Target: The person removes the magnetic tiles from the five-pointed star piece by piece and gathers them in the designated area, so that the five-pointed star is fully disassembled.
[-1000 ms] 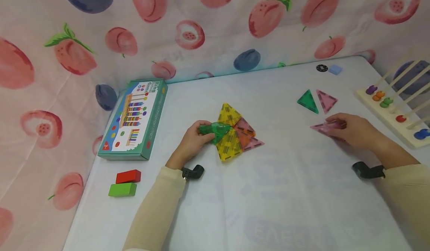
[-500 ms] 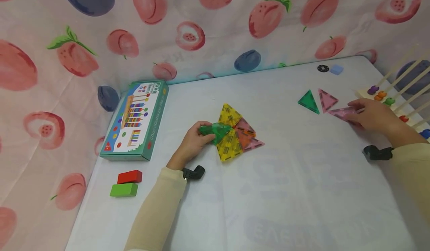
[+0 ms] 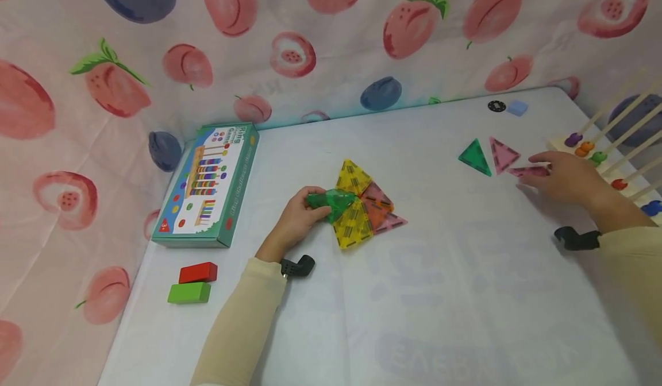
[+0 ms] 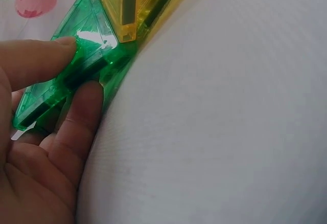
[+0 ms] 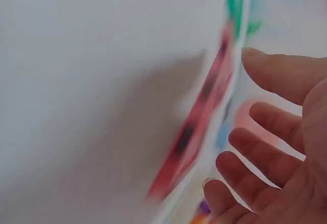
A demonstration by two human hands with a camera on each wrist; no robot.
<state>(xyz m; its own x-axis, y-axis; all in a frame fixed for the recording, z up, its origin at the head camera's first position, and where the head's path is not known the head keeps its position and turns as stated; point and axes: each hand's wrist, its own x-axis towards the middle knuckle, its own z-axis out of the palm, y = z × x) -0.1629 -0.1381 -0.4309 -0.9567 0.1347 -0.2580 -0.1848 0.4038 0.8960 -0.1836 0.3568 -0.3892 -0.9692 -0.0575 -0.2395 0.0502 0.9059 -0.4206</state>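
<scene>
My left hand (image 3: 300, 216) pinches a translucent green triangle magnetic tile (image 4: 87, 35) between thumb and fingers. That tile meets a fan of magnetic tiles at mid-table: yellow tiles (image 3: 353, 231) with pink and orange ones (image 3: 380, 207) on their right. In the right wrist view, the fingers of my right hand (image 5: 265, 147) are spread, with a gap between them and a pink triangle tile (image 5: 196, 127) on the tabletop. The head view shows this hand just right of that tile. Beside it lie another pink triangle tile (image 3: 503, 155) and a green triangle tile (image 3: 474, 157).
A wooden rack with pegs (image 3: 631, 133) and coloured beads stands right, behind the right hand. A black chip (image 3: 496, 106) and blue square (image 3: 517, 108) lie at the back. Left are a game box (image 3: 207, 185), a red block (image 3: 198, 272) and a green block (image 3: 188, 293).
My right hand has carried a pink triangle tile to the right and back, put it beside the other loose tiles and let it go. The left hand stays still.
</scene>
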